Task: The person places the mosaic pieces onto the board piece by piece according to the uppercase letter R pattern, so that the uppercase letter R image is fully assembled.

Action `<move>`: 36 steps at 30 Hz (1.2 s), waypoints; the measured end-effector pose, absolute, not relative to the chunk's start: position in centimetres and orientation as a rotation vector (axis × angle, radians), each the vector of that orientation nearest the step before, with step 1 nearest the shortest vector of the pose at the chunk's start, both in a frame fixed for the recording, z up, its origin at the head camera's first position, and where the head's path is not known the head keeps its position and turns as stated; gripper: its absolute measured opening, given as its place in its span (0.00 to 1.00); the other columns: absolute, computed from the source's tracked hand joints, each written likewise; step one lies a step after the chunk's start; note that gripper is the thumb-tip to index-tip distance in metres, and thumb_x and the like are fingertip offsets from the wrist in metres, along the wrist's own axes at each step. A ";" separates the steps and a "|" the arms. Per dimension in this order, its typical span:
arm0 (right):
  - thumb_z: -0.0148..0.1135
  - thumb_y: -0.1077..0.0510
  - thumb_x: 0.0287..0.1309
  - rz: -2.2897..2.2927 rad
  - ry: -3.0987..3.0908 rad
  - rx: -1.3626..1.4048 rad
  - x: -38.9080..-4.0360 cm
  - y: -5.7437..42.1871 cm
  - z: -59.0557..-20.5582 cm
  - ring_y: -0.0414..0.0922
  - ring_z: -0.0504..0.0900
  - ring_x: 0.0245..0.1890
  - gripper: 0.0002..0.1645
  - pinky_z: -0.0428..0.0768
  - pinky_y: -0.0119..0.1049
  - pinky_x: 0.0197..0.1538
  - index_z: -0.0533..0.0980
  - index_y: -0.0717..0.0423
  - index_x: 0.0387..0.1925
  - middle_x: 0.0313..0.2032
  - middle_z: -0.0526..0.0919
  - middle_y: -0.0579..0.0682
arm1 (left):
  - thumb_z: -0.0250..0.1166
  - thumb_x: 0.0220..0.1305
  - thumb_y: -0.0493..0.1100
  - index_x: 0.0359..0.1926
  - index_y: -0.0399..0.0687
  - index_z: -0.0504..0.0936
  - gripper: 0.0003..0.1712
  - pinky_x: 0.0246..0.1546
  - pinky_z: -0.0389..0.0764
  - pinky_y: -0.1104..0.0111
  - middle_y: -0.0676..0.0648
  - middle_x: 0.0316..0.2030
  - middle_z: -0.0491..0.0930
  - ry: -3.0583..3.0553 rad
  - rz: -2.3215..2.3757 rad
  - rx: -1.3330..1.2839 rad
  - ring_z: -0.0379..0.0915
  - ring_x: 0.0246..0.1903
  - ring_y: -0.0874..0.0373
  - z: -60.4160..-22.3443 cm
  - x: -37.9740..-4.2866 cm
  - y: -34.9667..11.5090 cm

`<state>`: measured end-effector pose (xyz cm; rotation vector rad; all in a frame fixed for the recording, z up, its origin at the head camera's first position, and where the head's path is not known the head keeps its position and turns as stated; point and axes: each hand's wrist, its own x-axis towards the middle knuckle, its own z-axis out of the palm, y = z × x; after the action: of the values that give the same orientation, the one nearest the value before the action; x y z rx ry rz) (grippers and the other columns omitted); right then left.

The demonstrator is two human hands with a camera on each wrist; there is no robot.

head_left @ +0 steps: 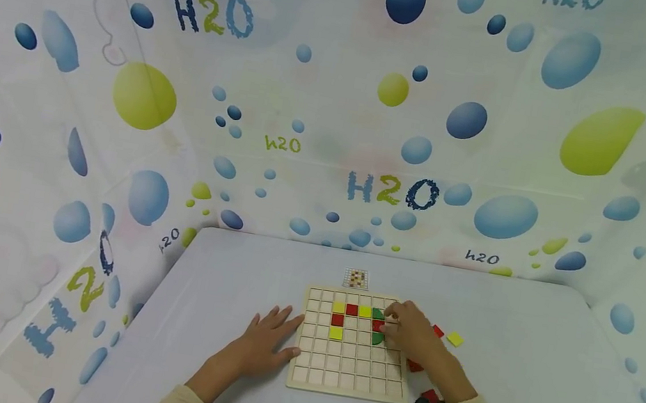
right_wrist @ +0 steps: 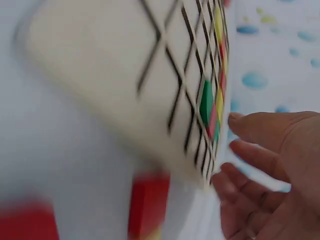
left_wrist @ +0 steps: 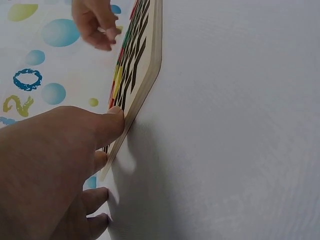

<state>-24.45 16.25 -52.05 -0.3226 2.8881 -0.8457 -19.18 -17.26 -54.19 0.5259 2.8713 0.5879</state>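
A square wooden grid board (head_left: pixel 345 385) lies on the table, with red, yellow and green tiles in some of its upper cells. My left hand (head_left: pixel 265 344) rests by the board's left edge with its fingers spread; in the left wrist view the thumb (left_wrist: pixel 112 125) touches the rim. Over the board's upper right part, my right hand (head_left: pixel 413 332) hovers near two green tiles and a red tile (head_left: pixel 377 326). Its thumb and fingers (right_wrist: pixel 255 155) stand apart in the right wrist view, and no tile shows between them.
A small printed pattern card (head_left: pixel 356 279) lies just beyond the board. Right of the board are loose tiles, among them a yellow tile (head_left: pixel 455 339) and a red tile (head_left: pixel 430 395), partly behind my right arm. A patterned curtain (head_left: pixel 328 89) hangs behind the white table (head_left: pixel 530 333).
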 end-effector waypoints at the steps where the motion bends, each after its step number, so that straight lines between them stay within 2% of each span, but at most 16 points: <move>1: 0.72 0.54 0.67 -0.800 2.912 -0.255 -24.5 17.3 -52.0 0.52 0.79 0.49 0.20 0.82 0.55 0.58 0.80 0.56 0.56 0.51 0.80 0.57 | 0.59 0.76 0.65 0.82 0.56 0.64 0.41 0.77 0.49 0.33 0.40 0.82 0.56 2.872 0.585 0.526 0.47 0.82 0.37 -54.2 -19.2 -17.3; 5: 0.75 0.54 0.63 -0.588 2.972 -0.041 -24.7 20.8 -51.8 0.59 0.76 0.47 0.26 0.77 0.64 0.57 0.77 0.63 0.55 0.48 0.78 0.64 | 0.60 0.76 0.64 0.81 0.55 0.64 0.41 0.77 0.50 0.32 0.39 0.82 0.57 2.867 0.594 0.532 0.47 0.82 0.36 -53.9 -18.9 -17.3; 8: 0.76 0.54 0.61 -0.465 2.970 0.017 -24.6 22.2 -51.7 0.59 0.76 0.43 0.24 0.76 0.65 0.53 0.76 0.65 0.50 0.41 0.78 0.62 | 0.61 0.76 0.63 0.81 0.54 0.64 0.41 0.77 0.50 0.32 0.39 0.82 0.57 2.863 0.596 0.534 0.48 0.82 0.36 -53.8 -18.8 -17.3; 11: 0.75 0.55 0.62 -0.441 2.955 0.015 -24.6 22.7 -51.9 0.57 0.77 0.40 0.20 0.74 0.62 0.50 0.77 0.64 0.48 0.38 0.80 0.60 | 0.60 0.76 0.63 0.81 0.54 0.64 0.40 0.77 0.49 0.32 0.39 0.82 0.57 2.861 0.596 0.530 0.47 0.82 0.36 -53.8 -18.8 -17.3; 16: 0.72 0.58 0.66 -0.575 2.934 -0.025 -25.1 22.5 -52.3 0.55 0.79 0.41 0.16 0.73 0.62 0.50 0.78 0.62 0.49 0.42 0.81 0.58 | 0.60 0.76 0.63 0.82 0.55 0.64 0.40 0.77 0.49 0.32 0.40 0.82 0.56 2.866 0.593 0.535 0.47 0.82 0.36 -53.9 -19.0 -17.4; 21: 0.71 0.60 0.66 -0.708 2.910 -0.043 -25.3 22.2 -52.9 0.54 0.78 0.44 0.16 0.73 0.59 0.50 0.78 0.62 0.51 0.44 0.80 0.59 | 0.60 0.76 0.64 0.82 0.55 0.63 0.41 0.77 0.48 0.32 0.40 0.82 0.56 2.859 0.605 0.538 0.46 0.82 0.36 -54.0 -19.1 -17.3; 26: 0.71 0.61 0.67 -0.732 2.942 -0.055 -25.2 22.1 -53.5 0.54 0.77 0.42 0.16 0.75 0.58 0.49 0.78 0.63 0.52 0.43 0.79 0.60 | 0.59 0.76 0.65 0.82 0.56 0.63 0.41 0.77 0.48 0.32 0.40 0.82 0.56 2.859 0.596 0.533 0.46 0.82 0.37 -54.1 -19.1 -17.3; 36: 0.71 0.58 0.67 -0.734 3.010 -0.135 -25.5 20.8 -53.8 0.53 0.77 0.43 0.15 0.75 0.60 0.50 0.79 0.60 0.50 0.44 0.80 0.58 | 0.59 0.76 0.64 0.82 0.55 0.63 0.41 0.77 0.49 0.32 0.40 0.82 0.56 2.867 0.584 0.538 0.47 0.82 0.36 -54.1 -19.1 -17.3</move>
<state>-25.49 20.83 -53.84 -0.1346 3.0097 -0.7342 -19.07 -17.35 -54.06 0.5380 2.8674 0.5840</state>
